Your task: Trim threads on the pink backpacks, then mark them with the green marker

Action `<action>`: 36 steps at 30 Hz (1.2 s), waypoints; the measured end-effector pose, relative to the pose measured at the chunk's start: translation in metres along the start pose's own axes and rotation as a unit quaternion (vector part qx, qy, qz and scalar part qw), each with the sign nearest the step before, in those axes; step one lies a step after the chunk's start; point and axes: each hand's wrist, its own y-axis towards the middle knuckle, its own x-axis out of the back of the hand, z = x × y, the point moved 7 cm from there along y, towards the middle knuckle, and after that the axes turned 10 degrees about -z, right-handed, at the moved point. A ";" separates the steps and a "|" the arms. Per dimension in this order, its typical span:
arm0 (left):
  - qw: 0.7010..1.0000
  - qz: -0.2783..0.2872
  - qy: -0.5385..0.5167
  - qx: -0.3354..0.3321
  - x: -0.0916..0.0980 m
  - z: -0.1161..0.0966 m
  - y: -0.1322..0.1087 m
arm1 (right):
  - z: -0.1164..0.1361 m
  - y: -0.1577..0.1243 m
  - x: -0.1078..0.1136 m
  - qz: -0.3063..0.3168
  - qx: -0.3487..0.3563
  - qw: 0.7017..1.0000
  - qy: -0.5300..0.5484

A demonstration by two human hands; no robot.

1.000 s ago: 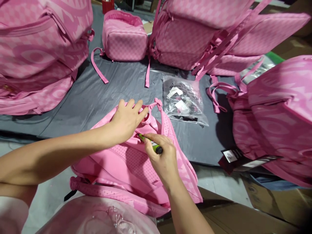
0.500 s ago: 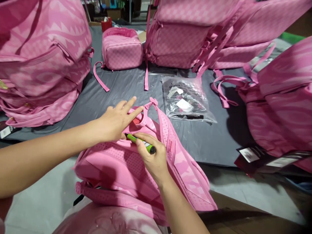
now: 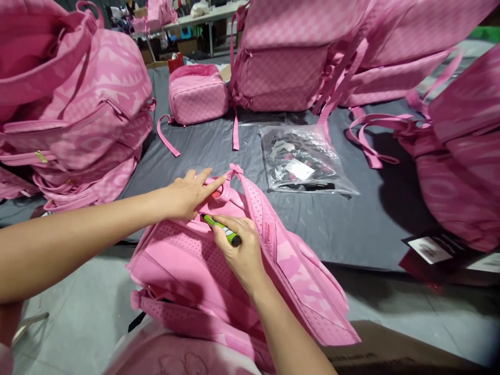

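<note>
In front of me a pink backpack (image 3: 183,271) lies tilted, its back panel and straps facing up, its top on the table edge. My right hand (image 3: 242,250) is closed on a green marker pen (image 3: 221,229) with a black end. The pen's tip meets the backpack's top, just below the red patch near the top loop. My left hand (image 3: 191,195) lies on the backpack beside the pen tip, fingers stretched out. One pink shoulder strap (image 3: 269,219) runs down the right side of the backpack; the other crosses its lower part.
A dark-covered table (image 3: 312,229) carries a clear plastic bag (image 3: 304,161) of tagged items. A small pink pouch (image 3: 199,96) and several pink bags stand behind. A large pink backpack (image 3: 97,125) is on the left, another (image 3: 461,156) on the right. A brown cardboard box (image 3: 383,349) sits below.
The camera view has shifted, showing more of the background at the top. The pen and both hands hold nearly the same place on the backpack.
</note>
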 end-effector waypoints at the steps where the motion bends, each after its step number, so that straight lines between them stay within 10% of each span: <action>1: 1.000 0.005 -0.011 -0.005 0.000 0.002 0.001 | 0.001 0.001 0.001 0.003 0.001 1.000 -0.003; 10: 0.994 0.014 -0.099 -0.038 -0.006 0.016 0.007 | 0.007 0.007 0.000 0.078 0.006 0.997 0.014; 36: 0.996 0.057 0.000 0.063 -0.004 0.005 0.000 | -0.001 0.010 -0.020 0.006 0.040 0.993 0.107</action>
